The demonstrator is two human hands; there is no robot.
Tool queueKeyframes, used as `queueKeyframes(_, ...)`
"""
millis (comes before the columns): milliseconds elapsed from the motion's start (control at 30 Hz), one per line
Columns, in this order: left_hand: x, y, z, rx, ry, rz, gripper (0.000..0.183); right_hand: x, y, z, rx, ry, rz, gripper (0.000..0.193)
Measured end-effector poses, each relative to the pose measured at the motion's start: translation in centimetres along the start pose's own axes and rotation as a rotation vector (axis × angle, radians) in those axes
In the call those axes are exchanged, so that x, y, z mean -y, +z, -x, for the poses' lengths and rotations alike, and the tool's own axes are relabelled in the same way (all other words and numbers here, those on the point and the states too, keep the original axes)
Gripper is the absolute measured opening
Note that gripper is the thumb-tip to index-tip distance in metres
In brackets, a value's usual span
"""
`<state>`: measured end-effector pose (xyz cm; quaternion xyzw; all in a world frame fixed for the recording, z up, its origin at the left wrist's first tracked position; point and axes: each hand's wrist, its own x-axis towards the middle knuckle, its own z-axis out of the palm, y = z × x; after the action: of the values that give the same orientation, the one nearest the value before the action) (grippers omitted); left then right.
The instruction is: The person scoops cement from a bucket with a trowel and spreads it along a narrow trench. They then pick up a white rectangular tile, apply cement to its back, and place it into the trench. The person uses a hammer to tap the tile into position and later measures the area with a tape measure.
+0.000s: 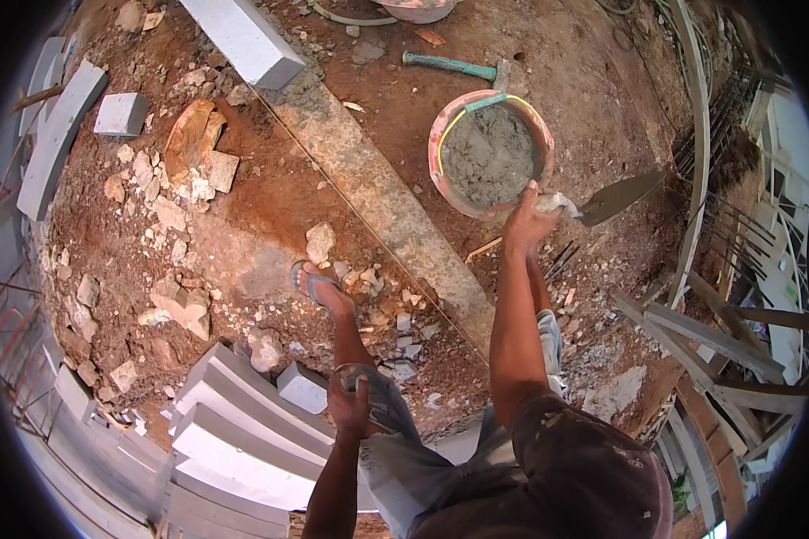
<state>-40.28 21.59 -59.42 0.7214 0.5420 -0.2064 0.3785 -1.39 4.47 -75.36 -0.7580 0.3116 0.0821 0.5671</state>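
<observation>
R hand (528, 217) wraps white-handled, pointy grey metal trowel (622, 199) by round red plastic bucket (447, 190), tip out, prob. to stay clean. L hand (349, 409)'s by grey trouser knee (388, 400), prob. for balance; can't tell grip.

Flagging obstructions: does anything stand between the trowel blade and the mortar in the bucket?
Yes: the right rim of the bucket stands between the trowel blade and mortar. The handle lies aside, along its far-left edge.

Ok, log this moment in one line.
right hand: grips trowel, blade right of bucket | left hand: by left trouser leg | bucket: holds grey mix | hammer: beyond bucket
</observation>
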Motion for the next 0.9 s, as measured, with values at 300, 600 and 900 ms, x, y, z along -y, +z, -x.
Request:
queueKeyframes(300,1.4,0.7,0.3,0.004,-0.001,0.011,0.052,-2.8,-10.4,4.3,0.352,-0.343,0.77,0.066)
queueKeyframes(600,0.3,0.4,-0.1,0.017,0.039,0.09,0.051,-3.0,1.6,-12.2,0.526,0.063,1.239,0.055)
queueKeyframes(900,0.5,1.1,0.6,0.021,-0.02,0.046,0.049,3.7,-0.9,1.0,0.634,0.192,0.746,0.063)
